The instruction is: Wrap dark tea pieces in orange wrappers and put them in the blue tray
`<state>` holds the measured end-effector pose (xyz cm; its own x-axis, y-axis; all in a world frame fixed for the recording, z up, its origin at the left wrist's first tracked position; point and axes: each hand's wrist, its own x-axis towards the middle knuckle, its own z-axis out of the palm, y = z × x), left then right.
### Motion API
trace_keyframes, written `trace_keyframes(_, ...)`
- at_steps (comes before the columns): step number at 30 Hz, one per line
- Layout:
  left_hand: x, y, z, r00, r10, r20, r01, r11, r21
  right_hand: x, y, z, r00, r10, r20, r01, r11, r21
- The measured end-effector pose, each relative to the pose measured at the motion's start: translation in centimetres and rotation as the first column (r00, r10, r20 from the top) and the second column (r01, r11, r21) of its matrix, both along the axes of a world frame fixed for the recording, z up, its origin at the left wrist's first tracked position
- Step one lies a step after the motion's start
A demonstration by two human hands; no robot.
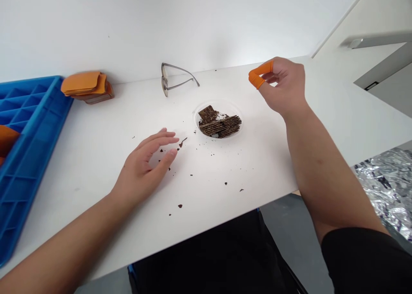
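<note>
My left hand point(146, 159) rests low over the white table, thumb and fingers apart, holding nothing. Dark brown flakes point(180, 144) lie just beyond its fingertips. Above the table at the right, my right hand point(280, 84) has thumb and index finger pinched together, both in orange finger covers point(261, 74). Whatever may be between those tips is hidden or too small to name. Between the hands stands a round clear dish point(195, 118). Inside it are a row of thin dark brown slabs point(222, 127), a separate flat piece point(207, 113) and loose crumbs.
Eyeglasses point(165, 80) with grey temples sit behind the dish. A stack of orange, leather-like pieces point(86, 84) stands near the wall, beside a blue compartment tray point(41, 135) at the left. Crumbs point(180, 206) dot the table point(106, 174). Crinkled silver foil point(386, 182) lies at right.
</note>
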<state>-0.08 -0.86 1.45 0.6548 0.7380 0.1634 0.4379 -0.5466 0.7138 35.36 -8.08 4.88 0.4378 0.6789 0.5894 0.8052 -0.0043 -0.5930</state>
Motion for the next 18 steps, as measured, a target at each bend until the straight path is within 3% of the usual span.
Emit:
trace_keyframes(4,-0.1,0.5,-0.8,0.998,-0.016,-0.054,0.018,0.999,0.035,0.3,0.3,-0.5,0.999,-0.004,0.036,0.002,0.997,0.076)
trace_keyframes(8,-0.1,0.8,-1.3,0.999,0.005,-0.04,-0.004,1.0,0.016,0.4,0.3,-0.7,1.0,0.009,0.029,-0.011,0.998,0.067)
trace_keyframes(13,-0.1,1.3,-1.4,0.99,0.065,0.124,-0.064,0.998,-0.01,0.1,-0.1,-0.2,1.0,0.028,0.008,-0.028,0.997,0.077)
trace_keyframes(18,0.0,1.5,-1.0,0.955,0.133,0.264,-0.138,0.99,0.003,-0.8,-0.3,0.5,0.987,0.143,-0.074,-0.121,0.962,0.245)
